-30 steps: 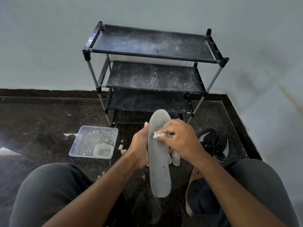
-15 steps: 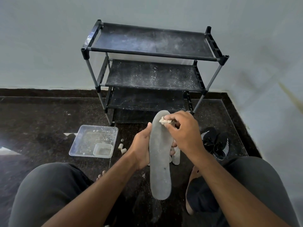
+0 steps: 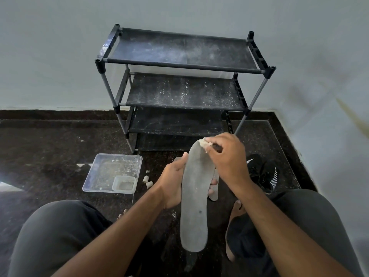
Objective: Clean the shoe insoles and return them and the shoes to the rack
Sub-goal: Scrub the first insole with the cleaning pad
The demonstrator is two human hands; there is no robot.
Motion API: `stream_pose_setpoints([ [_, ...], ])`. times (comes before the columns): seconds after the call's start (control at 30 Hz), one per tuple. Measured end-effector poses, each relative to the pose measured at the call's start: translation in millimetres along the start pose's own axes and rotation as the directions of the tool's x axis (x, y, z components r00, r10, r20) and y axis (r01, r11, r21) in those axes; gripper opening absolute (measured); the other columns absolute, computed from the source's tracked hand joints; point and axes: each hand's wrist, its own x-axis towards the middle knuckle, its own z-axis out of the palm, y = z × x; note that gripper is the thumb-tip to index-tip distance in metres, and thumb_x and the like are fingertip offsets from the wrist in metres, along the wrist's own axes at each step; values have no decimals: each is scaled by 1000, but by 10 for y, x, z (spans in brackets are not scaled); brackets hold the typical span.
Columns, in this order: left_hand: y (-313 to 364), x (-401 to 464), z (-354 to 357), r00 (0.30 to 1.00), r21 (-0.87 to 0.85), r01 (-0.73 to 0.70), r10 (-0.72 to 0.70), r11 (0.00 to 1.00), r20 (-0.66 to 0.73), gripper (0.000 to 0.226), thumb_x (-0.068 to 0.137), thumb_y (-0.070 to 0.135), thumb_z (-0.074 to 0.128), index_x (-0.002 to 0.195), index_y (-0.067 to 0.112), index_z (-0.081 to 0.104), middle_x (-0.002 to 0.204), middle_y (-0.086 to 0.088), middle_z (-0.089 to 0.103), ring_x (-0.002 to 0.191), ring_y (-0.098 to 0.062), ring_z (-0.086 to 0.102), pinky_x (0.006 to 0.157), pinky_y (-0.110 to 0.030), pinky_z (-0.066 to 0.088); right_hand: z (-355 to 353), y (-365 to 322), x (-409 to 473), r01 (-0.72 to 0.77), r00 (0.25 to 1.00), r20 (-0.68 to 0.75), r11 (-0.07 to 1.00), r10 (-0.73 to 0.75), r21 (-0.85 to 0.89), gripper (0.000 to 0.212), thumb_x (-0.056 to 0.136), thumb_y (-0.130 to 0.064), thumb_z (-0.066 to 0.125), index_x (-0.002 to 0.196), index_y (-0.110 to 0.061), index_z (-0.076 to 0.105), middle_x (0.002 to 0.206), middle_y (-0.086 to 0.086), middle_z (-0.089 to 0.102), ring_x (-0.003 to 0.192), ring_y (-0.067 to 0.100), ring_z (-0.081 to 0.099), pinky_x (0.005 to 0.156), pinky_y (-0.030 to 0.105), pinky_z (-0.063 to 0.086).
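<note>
Insole (image 3: pixel 194 198): my left hand (image 3: pixel 172 183) grips mid-length, right hand (image 3: pixel 229 159) pinches wad (image 3: pixel 204 144) at its tip; risk: unsupported tip may flex away under rubbing, leaving grime.

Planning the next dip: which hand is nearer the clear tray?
Left. The left hand grips the insole just right of the clear tray; the right hand is farther right.

Likely a home corner, dusty shoe rack (image 3: pixel 183 84), dark stone floor (image 3: pixel 50 148), plain wall (image 3: pixel 60 47)
</note>
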Motion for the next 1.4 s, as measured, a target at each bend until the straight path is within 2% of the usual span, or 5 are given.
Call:
stream_pose_setpoints([
  [0.47, 18, 25, -15, 999, -30, -14, 12, 999, -44, 60, 109, 53, 34, 142, 10, 60, 134, -25, 66, 117, -40, 69, 90, -57, 59, 137, -76, -105, 89, 969, 225, 993, -105, 80, 12, 91, -15, 69, 94, -7, 78, 89, -2, 62, 82, 9, 58, 75, 35, 52],
  [0.67, 11, 17, 6, 997, -41, -12, 9, 999, -72, 60, 109, 56, 31, 145, 15, 57, 137, -21, 66, 126, -41, 65, 106, -61, 50, 35, -93, -38, 76, 995, 59, 991, -83, 112, 20, 87, -9, 74, 107, -13, 76, 97, -4, 65, 89, 4, 60, 82, 17, 50],
  [1.0, 22, 14, -13, 994, -73, -25, 17, 997, -104, 52, 110, 44, 35, 138, 10, 64, 112, -16, 76, 93, -28, 77, 67, -42, 63, 225, -219, -237, 242, 953, 156, 963, -258, 117, 19, 89, -4, 66, 105, -6, 75, 98, 0, 62, 92, 6, 57, 83, 11, 46],
  [1.2, 32, -1, 35, 1000, -63, -5, 4, 998, -16, 59, 95, 46, 51, 141, 12, 62, 135, -23, 67, 112, -37, 70, 90, -56, 60, 52, -153, -124, 156, 957, 215, 972, -192, 175, 46, 86, -7, 74, 131, -13, 64, 108, -7, 55, 99, 0, 55, 91, 11, 45],
  [1.4, 43, -11, 37, 999, -84, -7, 4, 996, -39, 57, 109, 49, 34, 140, 9, 62, 115, -19, 75, 96, -31, 77, 69, -43, 63, 177, -148, -216, 253, 939, 219, 965, -263, 73, 15, 92, -10, 68, 106, -4, 74, 95, -2, 58, 88, 5, 53, 86, 9, 44],
])
